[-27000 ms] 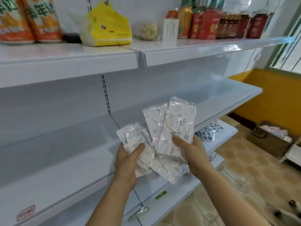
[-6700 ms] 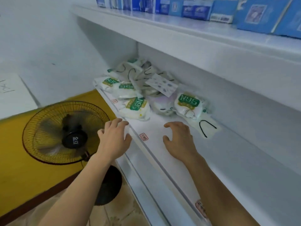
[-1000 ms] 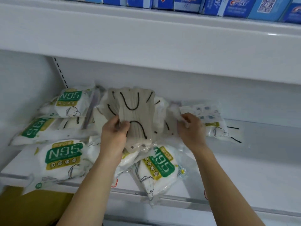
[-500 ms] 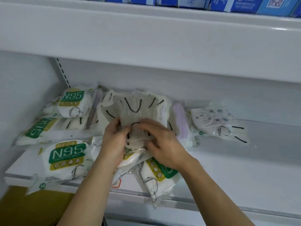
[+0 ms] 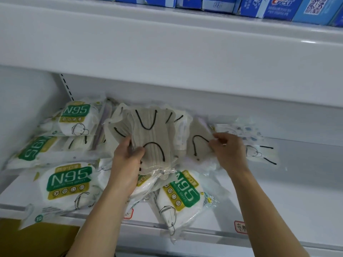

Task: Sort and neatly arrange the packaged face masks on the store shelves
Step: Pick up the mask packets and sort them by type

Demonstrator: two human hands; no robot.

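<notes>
Roughly early: my left hand [image 5: 128, 154] grips a fan of clear-wrapped beige face masks with black ear loops [image 5: 150, 134] mid-shelf; right hand [image 5: 229, 151] pinches one more [image 5: 199, 143] at 3 o'clock. White-and-green N95 mask packs [image 5: 68, 182] sprawl unsorted from 6 to 9 o'clock on the white metal shelf [image 5: 278, 201].

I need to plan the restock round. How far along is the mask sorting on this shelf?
Little looks finished: N95 packs lie jumbled at mixed angles on the shelf. In hand: the left hand holds a fan of beige masks; the right hand pinches another beige mask. Left: grouping, straightening.
</notes>
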